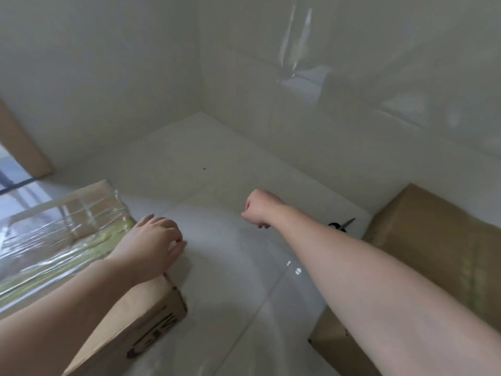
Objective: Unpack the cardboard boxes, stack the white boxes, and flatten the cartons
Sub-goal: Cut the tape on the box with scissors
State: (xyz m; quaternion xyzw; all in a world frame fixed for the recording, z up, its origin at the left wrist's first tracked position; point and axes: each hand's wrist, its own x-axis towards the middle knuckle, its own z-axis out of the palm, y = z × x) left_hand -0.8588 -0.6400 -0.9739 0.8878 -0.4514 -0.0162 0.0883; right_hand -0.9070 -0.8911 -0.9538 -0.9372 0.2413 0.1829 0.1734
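Tiled floor point(244, 267), taped carton point(81, 226) under left hand point(151, 245) fingers.

The left hand point(151, 246) lies palm down on the near right corner of the taped cardboard box point(81, 240), fingers bent loosely over that corner's edge, its bare forearm crossing the box top from the lower left. The right hand point(257, 208) hangs in the air well to the right of the box — fingers curled into a fist, holding nothing visible — its bare arm stretched out straight.
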